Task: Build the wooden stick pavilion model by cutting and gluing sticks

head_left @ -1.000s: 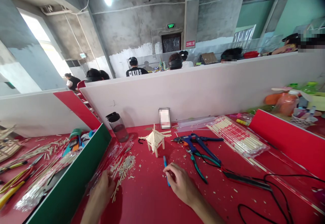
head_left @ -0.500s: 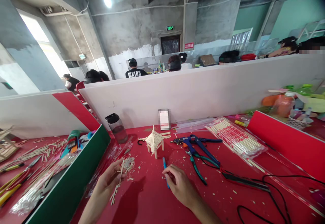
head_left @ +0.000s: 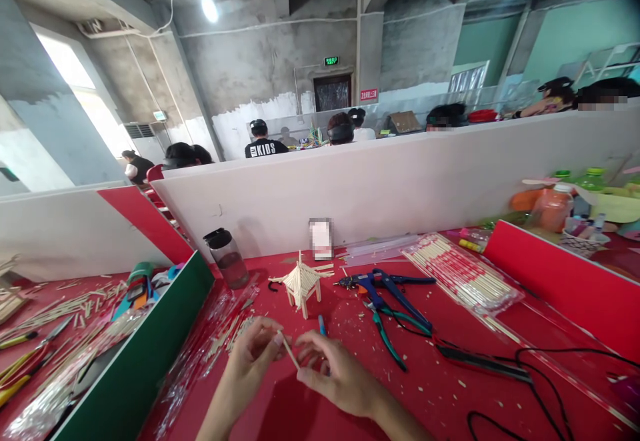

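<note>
My left hand pinches one end of a thin wooden stick above the red table. My right hand meets it from the right, its fingertips curled at the stick's lower end. A blue pen lies on the table just beyond my right hand. A small pavilion model built of sticks stands further back. A heap of short stick pieces lies to the left of my hands.
A blue glue gun and green-handled pliers lie right of the model, with a black cable trailing right. Packs of sticks lie at the back right. A dark-lidded jar stands back left. A green divider borders the left. People sit beyond the white partition.
My left hand has lifted a stick from the heap and carried it right. My right hand has left the blue pen and come up to meet the stick.
</note>
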A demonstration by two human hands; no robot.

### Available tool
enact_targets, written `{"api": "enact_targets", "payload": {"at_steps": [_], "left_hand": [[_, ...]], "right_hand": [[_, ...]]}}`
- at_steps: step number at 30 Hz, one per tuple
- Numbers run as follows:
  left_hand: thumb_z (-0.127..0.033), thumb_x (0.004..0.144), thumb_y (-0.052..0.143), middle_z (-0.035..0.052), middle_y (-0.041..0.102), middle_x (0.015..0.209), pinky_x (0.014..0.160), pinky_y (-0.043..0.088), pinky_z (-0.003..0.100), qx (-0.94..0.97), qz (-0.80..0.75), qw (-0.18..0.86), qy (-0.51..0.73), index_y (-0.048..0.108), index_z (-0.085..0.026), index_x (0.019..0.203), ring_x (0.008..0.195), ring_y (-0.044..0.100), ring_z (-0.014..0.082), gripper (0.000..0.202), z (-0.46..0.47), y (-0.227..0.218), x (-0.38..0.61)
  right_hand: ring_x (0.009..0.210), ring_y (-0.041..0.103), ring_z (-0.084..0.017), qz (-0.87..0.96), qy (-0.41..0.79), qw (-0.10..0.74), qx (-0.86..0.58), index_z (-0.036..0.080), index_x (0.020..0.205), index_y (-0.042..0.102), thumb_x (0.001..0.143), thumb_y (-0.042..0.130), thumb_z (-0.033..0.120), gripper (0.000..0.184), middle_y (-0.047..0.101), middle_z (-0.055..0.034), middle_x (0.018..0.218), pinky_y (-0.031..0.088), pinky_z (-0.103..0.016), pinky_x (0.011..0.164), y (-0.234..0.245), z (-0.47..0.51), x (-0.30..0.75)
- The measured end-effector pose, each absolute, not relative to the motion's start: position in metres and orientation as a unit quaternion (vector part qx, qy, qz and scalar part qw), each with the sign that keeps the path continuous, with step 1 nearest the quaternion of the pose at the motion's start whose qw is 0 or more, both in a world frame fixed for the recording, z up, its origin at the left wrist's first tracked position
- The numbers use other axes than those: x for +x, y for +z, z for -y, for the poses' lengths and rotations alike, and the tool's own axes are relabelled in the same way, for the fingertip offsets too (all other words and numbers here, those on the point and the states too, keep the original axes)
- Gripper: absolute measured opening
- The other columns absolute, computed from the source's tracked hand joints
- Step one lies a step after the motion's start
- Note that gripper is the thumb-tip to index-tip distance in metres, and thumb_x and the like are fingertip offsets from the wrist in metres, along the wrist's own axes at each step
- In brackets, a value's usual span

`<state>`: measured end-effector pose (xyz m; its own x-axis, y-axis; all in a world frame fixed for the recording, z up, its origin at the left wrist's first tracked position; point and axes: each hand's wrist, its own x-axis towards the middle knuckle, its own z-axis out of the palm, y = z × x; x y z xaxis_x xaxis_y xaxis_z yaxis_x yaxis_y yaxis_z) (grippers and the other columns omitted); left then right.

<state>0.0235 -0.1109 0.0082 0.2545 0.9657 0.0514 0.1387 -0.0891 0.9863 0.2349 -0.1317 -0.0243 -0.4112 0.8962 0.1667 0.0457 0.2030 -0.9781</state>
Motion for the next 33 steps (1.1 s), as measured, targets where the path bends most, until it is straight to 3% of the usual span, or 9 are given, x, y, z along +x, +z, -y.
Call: {"api": "enact_targets", "payload": {"at_steps": [3, 7, 10, 15, 19, 24, 28, 33], "left_hand": [[-0.054, 0.091, 0.07, 0.0034, 0.072, 0.079, 0.073, 0.055, 0.029, 0.648, -0.465, 0.448, 0.403, 0.069, -0.019, 0.086, 0.074, 0.068, 0.0207, 0.035, 0.105, 0.01, 0.035], [-0.054, 0.091, 0.067, 0.0037, 0.068, 0.073, 0.067, 0.05, 0.028, 0.681, -0.472, 0.407, 0.384, 0.07, -0.018, 0.081, 0.07, 0.063, 0.0203, 0.037, 0.097, 0.018, 0.04], [-0.046, 0.093, 0.066, 0.0032, 0.066, 0.071, 0.064, 0.044, 0.027, 0.724, -0.459, 0.406, 0.317, 0.072, -0.017, 0.081, 0.069, 0.059, 0.0191, 0.033, 0.091, 0.028, 0.039], [-0.029, 0.088, 0.069, 0.0001, 0.07, 0.073, 0.062, 0.038, 0.025, 0.782, -0.47, 0.374, 0.168, 0.075, -0.019, 0.081, 0.069, 0.056, 0.017, 0.014, 0.073, 0.048, 0.035], [-0.02, 0.087, 0.065, 0.0, 0.072, 0.076, 0.062, 0.04, 0.024, 0.804, -0.449, 0.366, 0.136, 0.074, -0.021, 0.082, 0.069, 0.06, 0.017, 0.01, 0.058, 0.065, 0.04], [-0.026, 0.09, 0.064, 0.0008, 0.068, 0.076, 0.063, 0.041, 0.025, 0.82, -0.425, 0.343, 0.172, 0.071, -0.02, 0.08, 0.071, 0.058, 0.0176, 0.014, 0.038, 0.078, 0.048], [-0.031, 0.093, 0.06, -0.0021, 0.058, 0.07, 0.059, 0.034, 0.025, 0.802, -0.451, 0.33, 0.212, 0.065, -0.019, 0.077, 0.064, 0.047, 0.0153, 0.021, 0.02, 0.07, 0.036], [-0.044, 0.095, 0.061, -0.0023, 0.057, 0.068, 0.06, 0.036, 0.025, 0.772, -0.423, 0.428, 0.205, 0.065, -0.019, 0.072, 0.065, 0.049, 0.0153, 0.034, 0.0, 0.047, 0.017]], "right_hand": [[0.089, 0.07, -0.02, 0.678, 0.513, 0.396, -0.346, 0.022, 0.121, 0.062, 0.093, 0.069, 0.037, 0.033, 0.077, -0.0039, 0.1, 0.051, -0.026, 0.075, -0.014, 0.124, 0.238], [0.076, 0.07, -0.018, 0.719, 0.467, 0.349, -0.377, 0.021, 0.108, 0.066, 0.095, 0.061, 0.025, 0.014, 0.077, -0.002, 0.087, 0.05, -0.025, 0.069, -0.004, 0.11, 0.251], [0.073, 0.071, -0.018, 0.75, 0.456, 0.309, -0.367, 0.022, 0.093, 0.071, 0.092, 0.061, 0.018, 0.011, 0.079, -0.0007, 0.082, 0.049, -0.024, 0.067, 0.002, 0.1, 0.266], [0.076, 0.075, -0.019, 0.786, 0.451, 0.251, -0.34, 0.025, 0.092, 0.075, 0.088, 0.063, 0.014, 0.017, 0.082, 0.0003, 0.085, 0.049, -0.024, 0.067, 0.014, 0.084, 0.282], [0.075, 0.073, -0.018, 0.801, 0.434, 0.229, -0.343, 0.024, 0.09, 0.075, 0.091, 0.064, 0.019, 0.013, 0.082, 0.0004, 0.083, 0.047, -0.023, 0.066, 0.029, 0.072, 0.28], [0.067, 0.068, -0.016, 0.789, 0.434, 0.247, -0.359, 0.023, 0.091, 0.073, 0.096, 0.062, 0.028, 0.014, 0.079, 0.0006, 0.077, 0.044, -0.022, 0.061, 0.038, 0.059, 0.276], [0.071, 0.07, -0.017, 0.778, 0.41, 0.258, -0.4, 0.023, 0.091, 0.073, 0.096, 0.061, 0.029, 0.014, 0.079, 0.0002, 0.078, 0.045, -0.024, 0.062, 0.028, 0.052, 0.282], [0.078, 0.07, -0.019, 0.766, 0.386, 0.265, -0.441, 0.024, 0.09, 0.075, 0.092, 0.067, 0.027, 0.01, 0.078, -0.0011, 0.086, 0.046, -0.026, 0.067, 0.008, 0.042, 0.284]]}}
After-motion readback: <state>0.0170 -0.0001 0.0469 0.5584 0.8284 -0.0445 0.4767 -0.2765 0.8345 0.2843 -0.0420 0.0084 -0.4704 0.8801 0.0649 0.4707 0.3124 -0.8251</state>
